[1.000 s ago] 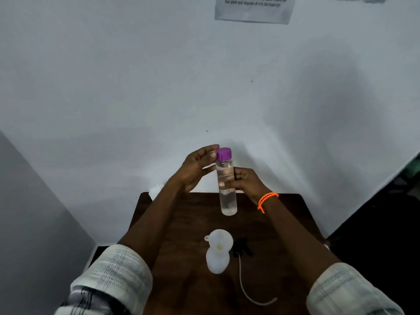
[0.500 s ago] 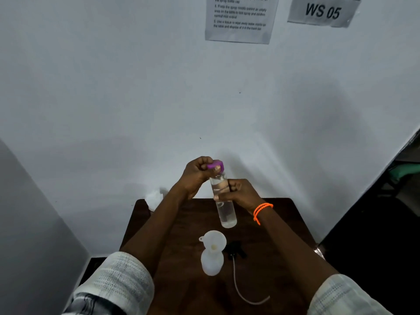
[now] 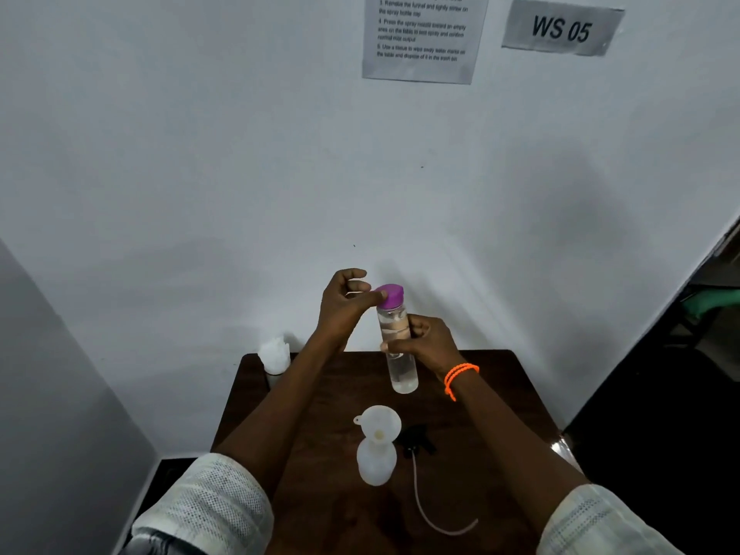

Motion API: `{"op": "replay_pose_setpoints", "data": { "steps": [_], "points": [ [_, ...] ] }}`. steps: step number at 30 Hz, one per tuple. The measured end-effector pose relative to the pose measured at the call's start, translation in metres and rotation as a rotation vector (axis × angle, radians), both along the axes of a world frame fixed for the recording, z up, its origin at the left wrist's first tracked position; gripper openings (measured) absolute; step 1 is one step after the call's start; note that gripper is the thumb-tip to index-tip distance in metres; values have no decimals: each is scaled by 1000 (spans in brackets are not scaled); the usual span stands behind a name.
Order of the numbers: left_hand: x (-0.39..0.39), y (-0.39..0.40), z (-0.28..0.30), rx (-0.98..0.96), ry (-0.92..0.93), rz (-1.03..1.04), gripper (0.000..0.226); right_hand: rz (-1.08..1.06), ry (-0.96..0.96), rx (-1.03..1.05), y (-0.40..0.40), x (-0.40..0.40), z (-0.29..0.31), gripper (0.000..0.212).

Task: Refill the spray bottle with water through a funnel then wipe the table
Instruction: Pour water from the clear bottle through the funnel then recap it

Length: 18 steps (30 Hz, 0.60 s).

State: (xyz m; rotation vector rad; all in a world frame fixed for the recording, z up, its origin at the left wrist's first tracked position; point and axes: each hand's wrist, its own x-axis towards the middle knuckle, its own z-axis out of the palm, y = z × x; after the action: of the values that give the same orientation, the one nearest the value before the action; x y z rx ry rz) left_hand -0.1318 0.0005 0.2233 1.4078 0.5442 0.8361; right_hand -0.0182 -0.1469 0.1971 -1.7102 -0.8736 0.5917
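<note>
I hold a clear water bottle (image 3: 401, 370) upright above the dark wooden table (image 3: 500, 398). My right hand (image 3: 426, 340) grips its middle. My left hand (image 3: 344, 304) has its thumb against the purple cap (image 3: 391, 295), with the fingers curled just beside it. Nearer me on the table stands the white spray bottle (image 3: 376, 460) with a white funnel (image 3: 378, 424) in its neck. Its black spray head (image 3: 420, 442) lies to the right, with a thin tube (image 3: 434, 522) trailing toward me.
A white holder of tissues (image 3: 275, 354) stands at the table's back left corner. White walls close in behind and on the left. A printed instruction sheet (image 3: 424, 34) and a sign reading WS 05 (image 3: 560, 29) hang on the wall. Dark floor lies to the right.
My left hand closed over the purple cap half a second ago and has now loosened, leaving the thumb on the cap. The view has tilted up, showing more wall.
</note>
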Motion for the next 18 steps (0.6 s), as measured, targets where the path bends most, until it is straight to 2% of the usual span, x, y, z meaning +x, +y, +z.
{"op": "replay_pose_setpoints", "data": {
  "steps": [6, 10, 14, 18],
  "points": [
    [2, -6, 0, -58, -55, -42, 42, -16, 8, -1, -3, 1, 0, 39],
    [7, -6, -1, -18, -12, -156, 56, -15, 17, -3, -2, -1, 0, 37],
    [12, -8, 1, 65, 44, -107, 74, -19, 16, -10, -2, 0, -1, 37],
    [14, -6, 2, 21, 21, -127, 70, -19, 21, -13, -2, 0, -3, 38]
  ]
}}
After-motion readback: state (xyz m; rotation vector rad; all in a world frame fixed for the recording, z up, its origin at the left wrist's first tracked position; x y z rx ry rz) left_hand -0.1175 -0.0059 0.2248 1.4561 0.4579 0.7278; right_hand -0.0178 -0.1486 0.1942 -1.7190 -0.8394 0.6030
